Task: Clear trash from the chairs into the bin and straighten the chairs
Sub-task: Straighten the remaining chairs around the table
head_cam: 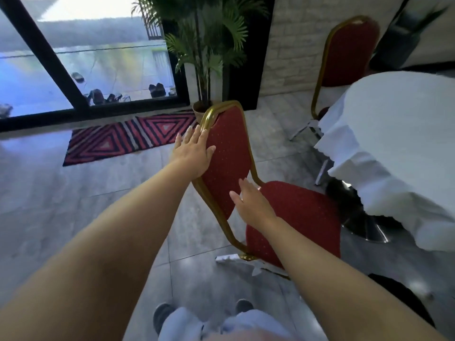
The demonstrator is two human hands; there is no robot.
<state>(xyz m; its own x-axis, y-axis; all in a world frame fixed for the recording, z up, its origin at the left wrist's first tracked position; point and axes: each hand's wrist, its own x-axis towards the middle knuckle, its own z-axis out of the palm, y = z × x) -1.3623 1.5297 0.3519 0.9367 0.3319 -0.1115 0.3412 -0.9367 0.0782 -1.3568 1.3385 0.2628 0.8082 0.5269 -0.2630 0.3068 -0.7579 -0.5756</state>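
Note:
A red padded chair [226, 153] with a gold frame stands in front of me, its seat [302, 212] turned toward the table on the right. My left hand [194, 153] lies flat against the left edge of the backrest, fingers apart. My right hand [253, 203] is open at the lower right edge of the backrest, just above the seat; I cannot tell whether it touches. A crumpled white paper [236, 260] lies on the floor under the chair's near leg. A second red chair [349, 52] stands at the far side of the table.
A table under a white cloth [394, 134] fills the right side, with a metal pedestal base [369, 232] below. A potted palm [206, 70] stands behind the chair beside a glass door. A patterned red rug [128, 136] lies on the grey tiles.

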